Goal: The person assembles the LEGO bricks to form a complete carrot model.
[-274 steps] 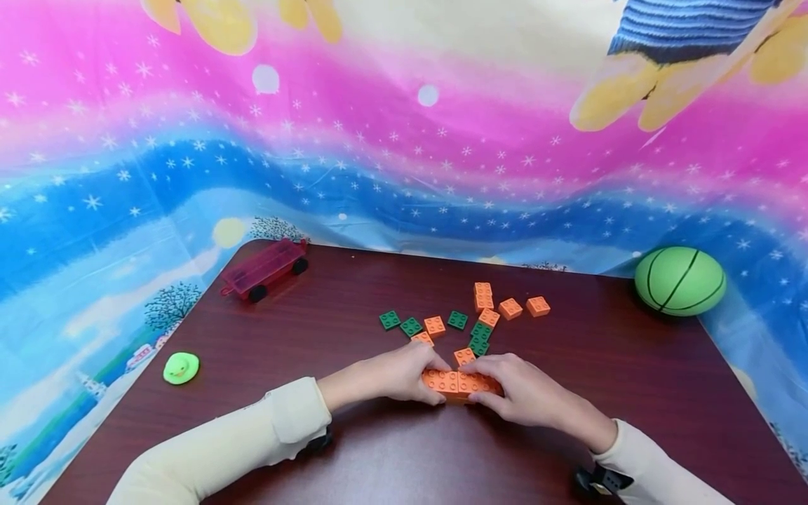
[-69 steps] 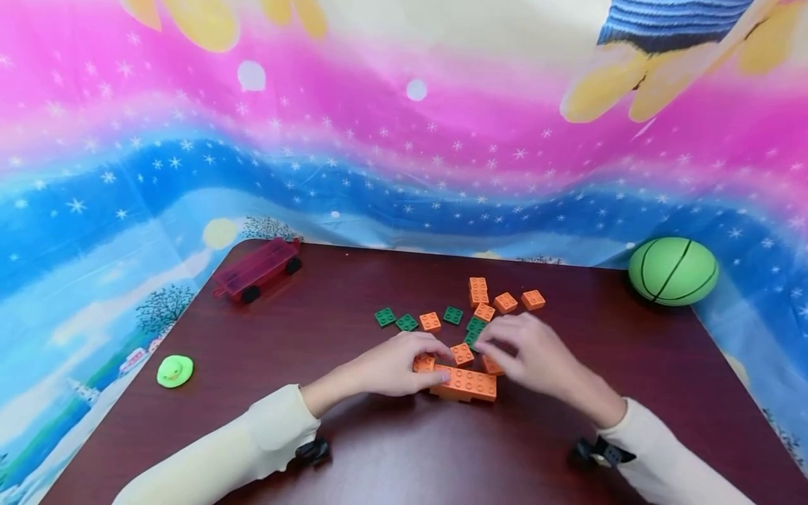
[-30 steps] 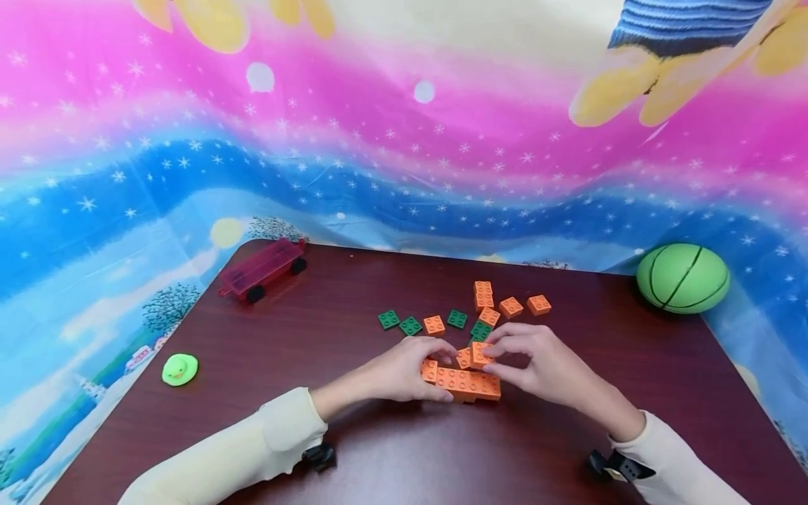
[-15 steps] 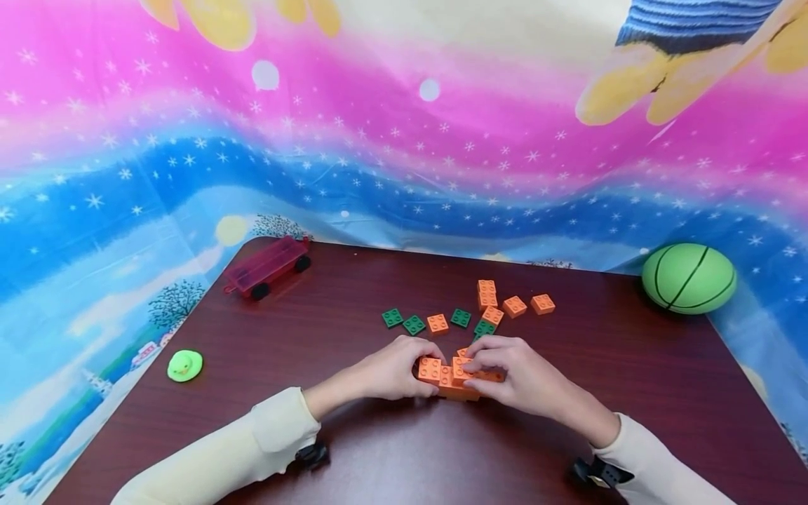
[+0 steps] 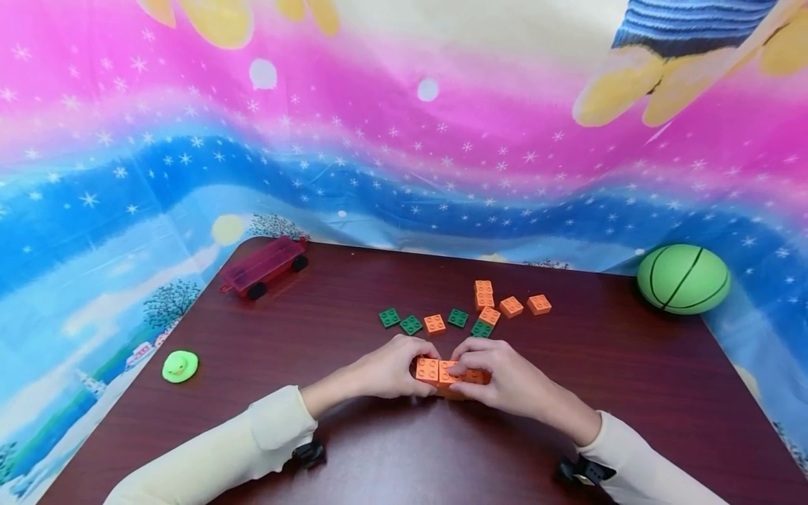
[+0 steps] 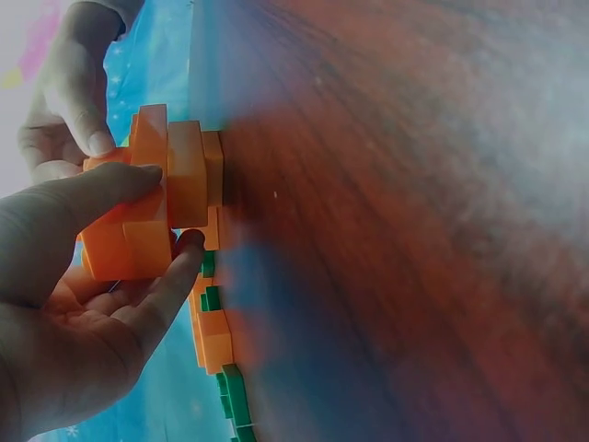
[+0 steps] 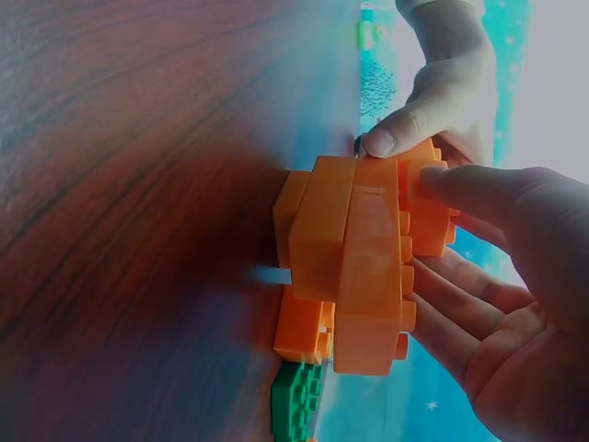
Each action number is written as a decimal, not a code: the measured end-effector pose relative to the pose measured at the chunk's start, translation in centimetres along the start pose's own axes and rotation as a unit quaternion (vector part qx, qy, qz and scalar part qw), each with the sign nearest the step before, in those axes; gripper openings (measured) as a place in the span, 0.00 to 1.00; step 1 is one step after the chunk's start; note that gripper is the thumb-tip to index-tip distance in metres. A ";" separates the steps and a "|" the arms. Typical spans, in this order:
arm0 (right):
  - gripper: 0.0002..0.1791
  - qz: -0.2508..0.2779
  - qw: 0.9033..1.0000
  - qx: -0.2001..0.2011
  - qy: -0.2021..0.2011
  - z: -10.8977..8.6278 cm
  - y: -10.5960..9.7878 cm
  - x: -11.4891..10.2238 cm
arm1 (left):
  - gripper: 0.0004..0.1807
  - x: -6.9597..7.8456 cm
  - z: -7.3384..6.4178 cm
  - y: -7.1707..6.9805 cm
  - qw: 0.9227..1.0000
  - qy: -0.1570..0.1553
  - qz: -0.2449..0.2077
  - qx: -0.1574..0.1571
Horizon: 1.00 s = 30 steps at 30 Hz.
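Observation:
Built from several stacked orange toy building bricks, the assembly (image 7: 368, 276) stands between both hands near the middle of the table. My left hand (image 5: 393, 368) grips its left end, thumb on the near side, around a square orange brick (image 5: 427, 368) on top. With thumb and fingers, my right hand (image 5: 508, 375) pinches another square orange brick (image 7: 427, 214) on the assembly's top row, right beside the first one. In the right wrist view, bare studs show along the long brick beyond it. The left wrist view shows stepped lower layers (image 6: 187, 175) under the top bricks.
Behind the hands lie loose green bricks (image 5: 411, 325) and orange bricks (image 5: 510, 307). A green ball (image 5: 683, 279) sits at the back right corner, a red toy wagon (image 5: 265, 268) at the back left, and a green rubber duck (image 5: 179, 367) near the left edge.
My right hand picked up a loose orange brick, brought it over the assembly, and moved it left against the top-left brick. My left hand stayed at the assembly's left end.

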State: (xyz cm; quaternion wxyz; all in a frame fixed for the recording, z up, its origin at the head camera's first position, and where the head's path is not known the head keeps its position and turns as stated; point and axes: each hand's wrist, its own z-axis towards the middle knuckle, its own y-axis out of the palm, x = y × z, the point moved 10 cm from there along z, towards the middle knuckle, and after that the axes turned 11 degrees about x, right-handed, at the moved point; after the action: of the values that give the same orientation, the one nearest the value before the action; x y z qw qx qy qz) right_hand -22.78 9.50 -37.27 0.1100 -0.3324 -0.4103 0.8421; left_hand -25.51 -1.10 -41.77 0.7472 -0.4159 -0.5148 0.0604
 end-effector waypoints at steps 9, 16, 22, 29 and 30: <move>0.04 -0.004 1.000 0.001 -0.005 0.2 0.2 0.1 | 0.14 -0.1 -0.1 -0.1 1.000 -0.005 -0.017 -0.004; 0.04 0.002 1.000 0.002 0.000 0.1 0.0 0.1 | 0.14 -0.1 -0.2 0.1 1.000 -0.010 -0.022 -0.010; 0.07 -0.012 0.999 0.043 0.008 -0.4 -2.4 0.9 | 0.21 0.2 -0.3 -0.2 0.998 0.004 0.067 0.003; 0.10 -0.035 0.997 0.075 0.003 -1.7 -4.6 1.6 | 0.18 2.4 0.1 0.1 0.993 0.064 0.096 0.035; 0.10 -0.036 0.997 0.073 0.003 -1.8 -4.7 1.6 | 0.17 2.7 0.2 0.1 0.992 0.072 0.099 0.037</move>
State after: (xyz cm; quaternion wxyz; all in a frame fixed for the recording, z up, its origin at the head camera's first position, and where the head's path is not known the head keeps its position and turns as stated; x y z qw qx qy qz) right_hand -23.22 14.36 -35.29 0.1651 -0.3108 -0.3596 0.8642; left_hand -24.38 0.47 -39.88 0.7873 -0.4404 -0.4137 0.1227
